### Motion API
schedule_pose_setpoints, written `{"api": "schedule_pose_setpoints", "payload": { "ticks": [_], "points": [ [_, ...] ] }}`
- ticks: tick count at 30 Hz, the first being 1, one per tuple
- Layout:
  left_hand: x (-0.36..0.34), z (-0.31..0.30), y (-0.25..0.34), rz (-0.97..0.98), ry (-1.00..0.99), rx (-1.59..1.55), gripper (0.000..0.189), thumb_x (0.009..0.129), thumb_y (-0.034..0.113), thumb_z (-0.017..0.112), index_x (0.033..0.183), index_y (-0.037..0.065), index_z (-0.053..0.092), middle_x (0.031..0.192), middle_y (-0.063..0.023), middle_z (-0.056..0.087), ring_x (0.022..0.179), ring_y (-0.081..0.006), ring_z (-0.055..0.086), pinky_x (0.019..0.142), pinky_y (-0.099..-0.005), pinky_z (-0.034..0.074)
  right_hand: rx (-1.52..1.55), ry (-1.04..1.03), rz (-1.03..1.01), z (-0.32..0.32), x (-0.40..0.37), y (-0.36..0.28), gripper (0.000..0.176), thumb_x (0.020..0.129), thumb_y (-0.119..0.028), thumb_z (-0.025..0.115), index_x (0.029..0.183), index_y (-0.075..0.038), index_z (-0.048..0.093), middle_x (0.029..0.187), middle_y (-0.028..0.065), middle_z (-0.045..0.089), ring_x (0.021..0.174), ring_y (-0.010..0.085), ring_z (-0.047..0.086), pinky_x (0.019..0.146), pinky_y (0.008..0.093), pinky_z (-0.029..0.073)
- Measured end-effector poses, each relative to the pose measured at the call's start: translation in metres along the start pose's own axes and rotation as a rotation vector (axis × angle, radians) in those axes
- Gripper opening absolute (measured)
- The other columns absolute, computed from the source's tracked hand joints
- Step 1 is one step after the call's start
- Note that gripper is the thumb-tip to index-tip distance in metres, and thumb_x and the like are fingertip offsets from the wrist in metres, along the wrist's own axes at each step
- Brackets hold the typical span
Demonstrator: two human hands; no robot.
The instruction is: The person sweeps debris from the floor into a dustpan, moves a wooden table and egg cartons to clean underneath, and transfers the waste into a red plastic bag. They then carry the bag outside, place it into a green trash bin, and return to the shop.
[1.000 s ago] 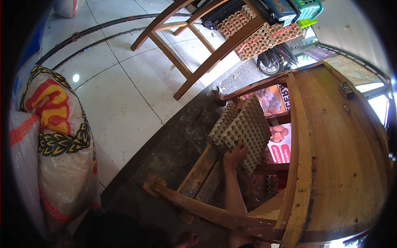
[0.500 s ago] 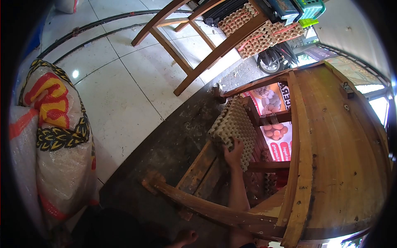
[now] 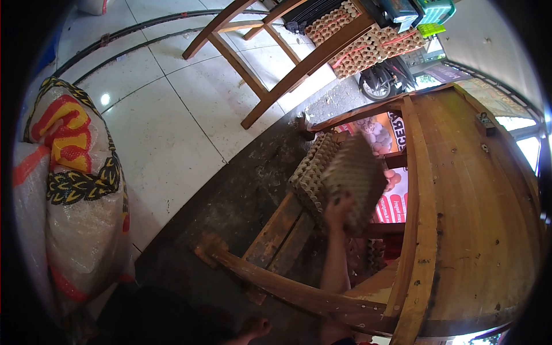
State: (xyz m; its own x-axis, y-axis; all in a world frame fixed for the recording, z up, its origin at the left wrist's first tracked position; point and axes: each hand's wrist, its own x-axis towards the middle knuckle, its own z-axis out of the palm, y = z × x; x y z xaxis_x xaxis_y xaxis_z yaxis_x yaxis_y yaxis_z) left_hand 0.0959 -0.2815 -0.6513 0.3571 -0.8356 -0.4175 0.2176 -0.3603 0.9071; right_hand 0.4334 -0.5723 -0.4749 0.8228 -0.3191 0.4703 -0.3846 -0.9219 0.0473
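Nearest us, a wooden rail [image 3: 299,293] crosses the bottom of the frame, and a printed sack [image 3: 86,230] stands at the left. Beyond the rail, our right hand [image 3: 339,208], blurred, is clamped on the lower part of a tilted egg tray [image 3: 359,172] right of centre; our left hand is out of view, so we cannot tell its state. A stack of egg trays [image 3: 313,167] sits just left of that tray. A wooden panel [image 3: 477,201] fills the right. Farther off, bundled egg trays [image 3: 374,49] and a motorcycle [image 3: 379,83] show at upper right.
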Motion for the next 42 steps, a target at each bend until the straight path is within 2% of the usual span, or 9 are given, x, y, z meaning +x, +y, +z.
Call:
{"api": "schedule_pose_setpoints", "payload": {
  "ticks": [1,8,10,21,27,29,32,38,42],
  "points": [
    [0.001,0.002,-0.002,0.005,0.006,-0.031,0.037,0.077,0.04,0.047,0.074,0.007,0.064,0.077,-0.0157,0.064,0.076,-0.0356,0.062,0.07,-0.0435,0.048,-0.025,-0.194,-0.081,0.013,-0.009,0.005,0.049,0.078,-0.018,0.066,0.122,-0.003,0.05,0.118,0.0212,0.045,0.113,0.0374,0.043,0.097,0.0433,0.035],
    [-0.001,-0.012,0.007,-0.048,-0.071,0.026,0.038,0.077,0.04,0.047,0.075,0.007,0.065,0.078,-0.0154,0.064,0.077,-0.0351,0.062,0.07,-0.0432,0.048,0.164,-0.222,-0.018,-0.002,-0.009,-0.018,0.055,0.077,-0.017,0.066,0.126,-0.003,0.047,0.125,0.0232,0.04,0.116,0.0387,0.041,0.098,0.0452,0.033],
    [0.008,0.01,-0.015,-0.03,-0.076,0.059,0.04,0.077,0.046,0.049,0.082,0.009,0.066,0.083,-0.0139,0.065,0.081,-0.0329,0.062,0.074,-0.0421,0.048,-0.12,-0.197,-0.075,-0.014,-0.01,-0.039,0.065,0.072,-0.017,0.071,0.128,-0.003,0.043,0.122,0.0216,0.044,0.114,0.0377,0.042,0.098,0.0422,0.034],
    [0.007,0.009,-0.019,-0.05,-0.106,0.06,0.046,0.078,0.052,0.051,0.093,0.011,0.067,0.091,-0.0116,0.067,0.087,-0.031,0.063,0.076,-0.043,0.048,-0.151,-0.316,-0.002,-0.004,-0.003,-0.051,0.068,0.069,-0.012,0.069,0.129,-0.004,0.04,0.125,0.0205,0.042,0.117,0.0372,0.039,0.1,0.0447,0.032],
    [-0.021,-0.044,0.047,-0.142,-0.184,-0.043,0.034,0.088,0.033,0.049,0.097,0.003,0.062,0.091,-0.0118,0.064,0.083,-0.0265,0.059,0.076,-0.0411,0.045,-0.215,-0.249,0.037,-0.005,-0.005,-0.064,0.066,0.068,-0.014,0.069,0.127,-0.004,0.041,0.122,0.0205,0.042,0.116,0.0374,0.04,0.099,0.0458,0.032],
    [0.005,0.023,-0.008,-0.071,0.202,0.168,0.03,0.088,0.032,0.048,0.092,0.005,0.061,0.076,-0.0097,0.061,0.07,-0.0235,0.056,0.067,-0.0393,0.044,-0.245,-0.222,0.054,-0.006,-0.003,-0.069,0.065,0.068,-0.014,0.069,0.126,-0.003,0.042,0.121,0.0206,0.042,0.115,0.0373,0.04,0.098,0.0459,0.032],
    [0.015,0.029,-0.017,-0.177,-0.076,-0.164,0.03,0.089,0.032,0.048,0.091,0.006,0.061,0.079,-0.0092,0.061,0.072,-0.0228,0.055,0.066,-0.0387,0.044,-0.313,-0.189,0.133,-0.007,-0.003,-0.067,0.064,0.066,-0.013,0.071,0.123,-0.002,0.043,0.117,0.0199,0.043,0.113,0.0365,0.041,0.096,0.0456,0.033],
    [-0.003,-0.013,0.02,-0.144,-0.11,-0.032,0.033,0.088,0.034,0.048,0.089,0.004,0.062,0.08,-0.0096,0.061,0.072,-0.0227,0.055,0.066,-0.0391,0.044,-0.244,-0.285,0.112,-0.013,-0.001,-0.062,0.063,0.069,-0.006,0.07,0.125,-0.003,0.041,0.12,0.02,0.039,0.117,0.0359,0.036,0.098,0.0463,0.03],
    [0.007,0.013,-0.003,0.03,0.147,0.006,0.032,0.088,0.035,0.049,0.08,0.005,0.059,0.07,-0.0087,0.056,0.063,-0.0201,0.051,0.061,-0.0382,0.042,-0.198,-0.189,0.102,-0.019,-0.007,-0.076,0.058,0.071,-0.006,0.067,0.124,-0.002,0.042,0.114,0.019,0.039,0.11,0.0351,0.039,0.094,0.0461,0.032]
  ]
}}
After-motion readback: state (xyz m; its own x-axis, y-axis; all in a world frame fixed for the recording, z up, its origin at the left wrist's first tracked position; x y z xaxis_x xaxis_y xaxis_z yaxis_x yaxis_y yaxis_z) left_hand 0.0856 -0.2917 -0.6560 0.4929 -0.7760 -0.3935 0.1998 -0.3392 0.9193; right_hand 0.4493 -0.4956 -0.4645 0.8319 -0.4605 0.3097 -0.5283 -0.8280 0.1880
